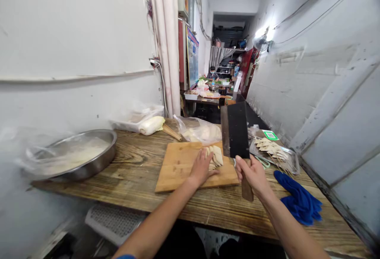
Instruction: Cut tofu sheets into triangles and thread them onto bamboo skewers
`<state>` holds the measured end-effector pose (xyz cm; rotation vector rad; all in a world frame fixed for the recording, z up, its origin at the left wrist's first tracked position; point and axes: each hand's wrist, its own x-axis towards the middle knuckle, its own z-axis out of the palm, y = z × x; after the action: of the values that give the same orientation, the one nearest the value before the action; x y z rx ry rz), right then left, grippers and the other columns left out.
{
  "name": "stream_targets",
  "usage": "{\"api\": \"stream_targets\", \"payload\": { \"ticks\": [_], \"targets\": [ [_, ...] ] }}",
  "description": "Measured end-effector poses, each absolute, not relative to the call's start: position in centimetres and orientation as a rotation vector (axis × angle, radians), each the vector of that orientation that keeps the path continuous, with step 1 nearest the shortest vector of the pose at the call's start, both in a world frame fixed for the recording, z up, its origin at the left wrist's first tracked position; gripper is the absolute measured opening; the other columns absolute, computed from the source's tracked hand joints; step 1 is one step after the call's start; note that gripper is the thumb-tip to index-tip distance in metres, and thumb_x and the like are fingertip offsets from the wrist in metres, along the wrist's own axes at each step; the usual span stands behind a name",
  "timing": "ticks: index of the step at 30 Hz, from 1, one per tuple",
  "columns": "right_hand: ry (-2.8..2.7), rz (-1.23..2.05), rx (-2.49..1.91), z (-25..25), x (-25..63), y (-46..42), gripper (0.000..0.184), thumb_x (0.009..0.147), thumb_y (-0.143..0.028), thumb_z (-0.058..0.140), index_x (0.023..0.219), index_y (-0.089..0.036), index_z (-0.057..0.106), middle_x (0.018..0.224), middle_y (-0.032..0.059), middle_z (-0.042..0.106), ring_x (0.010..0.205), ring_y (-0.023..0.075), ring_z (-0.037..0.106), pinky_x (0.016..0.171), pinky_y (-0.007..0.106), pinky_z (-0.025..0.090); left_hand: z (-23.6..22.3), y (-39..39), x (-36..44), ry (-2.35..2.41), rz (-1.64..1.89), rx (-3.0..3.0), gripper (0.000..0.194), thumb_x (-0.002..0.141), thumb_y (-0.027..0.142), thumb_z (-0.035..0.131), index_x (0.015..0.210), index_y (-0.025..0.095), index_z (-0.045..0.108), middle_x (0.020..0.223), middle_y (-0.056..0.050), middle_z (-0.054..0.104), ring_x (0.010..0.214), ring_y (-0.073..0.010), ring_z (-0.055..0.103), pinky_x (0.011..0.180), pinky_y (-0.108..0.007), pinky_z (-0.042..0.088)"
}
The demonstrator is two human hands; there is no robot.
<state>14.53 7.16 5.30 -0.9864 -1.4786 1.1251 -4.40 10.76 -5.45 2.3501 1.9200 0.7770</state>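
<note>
My right hand (251,174) is closed round the wooden handle of a cleaver (237,130). Its broad dark blade points up, above the right side of the wooden cutting board (175,168). My left hand (202,168) rests on the board with fingers and thumb spread, touching the left side of some pale, flat food slices (217,156). These slices overlap in a small pile; I cannot tell exactly what food they are. Behind the board lies a clear plastic bag (202,130) with pale contents.
A steel basin (103,152) stands at left. Behind are a white-green vegetable (152,125) and a plastic tray (133,118). At right lie a tray of skewered pale pieces (271,148) and a blue cloth or glove (299,199). A person (212,73) sits far back.
</note>
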Motion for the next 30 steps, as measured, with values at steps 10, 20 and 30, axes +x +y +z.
{"api": "stream_targets", "payload": {
  "ticks": [10,20,30],
  "targets": [
    [-1.206,1.138,-1.077,-0.3,20.7,8.1,0.032,0.075,-0.045,0.06,0.069,-0.02,0.041,0.045,-0.0096,0.042,0.031,0.0051,0.038,0.029,0.016,0.035,-2.3,14.7,-8.9,1.671,0.188,2.756,0.055,0.079,0.031,0.051,0.132,0.027,0.037,0.142,-0.01,0.029,0.13,-0.0253,0.026,0.103,-0.044,0.025],
    [-1.139,1.221,-1.069,-1.9,20.5,7.7,0.034,0.074,-0.047,0.061,0.071,-0.02,0.041,0.046,-0.0099,0.042,0.032,0.0051,0.039,0.028,0.016,0.035,-0.8,12.3,0.0,1.825,0.097,2.857,0.042,0.086,0.026,0.041,0.127,0.018,0.042,0.107,-0.015,0.057,0.107,-0.0261,0.048,0.093,-0.046,0.031],
    [-1.188,1.184,-1.098,-1.5,21.0,5.5,0.031,0.077,-0.043,0.059,0.067,-0.02,0.041,0.046,-0.0081,0.045,0.035,0.0063,0.041,0.034,0.018,0.037,-0.2,15.7,4.8,2.112,-0.038,2.45,0.028,0.078,0.0,0.038,0.095,-0.004,0.06,0.096,-0.029,0.059,0.091,-0.0319,0.058,0.066,-0.04,0.045]
  ]
}}
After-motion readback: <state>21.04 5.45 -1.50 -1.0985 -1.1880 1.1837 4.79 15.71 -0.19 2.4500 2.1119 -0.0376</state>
